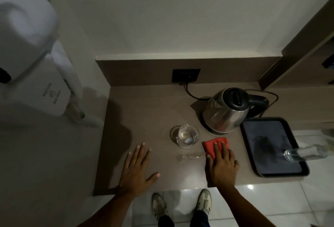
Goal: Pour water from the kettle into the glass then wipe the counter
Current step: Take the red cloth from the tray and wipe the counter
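Seen from the head camera, the right hand (221, 165) presses flat on a red cloth (215, 144) near the worktop's (144, 111) front edge, beside the filled glass (187, 135) and kettle (226, 110), while the left hand (135, 169) rests open; sweeping leftward would best catch the small spill (190, 156).

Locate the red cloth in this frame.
In the head view, the red cloth lies flat on the counter under the right hand, just right of the glass, before the kettle.

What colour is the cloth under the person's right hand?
The cloth is red-orange, pressed flat on the brown counter by the right hand; the head view shows it clearly.
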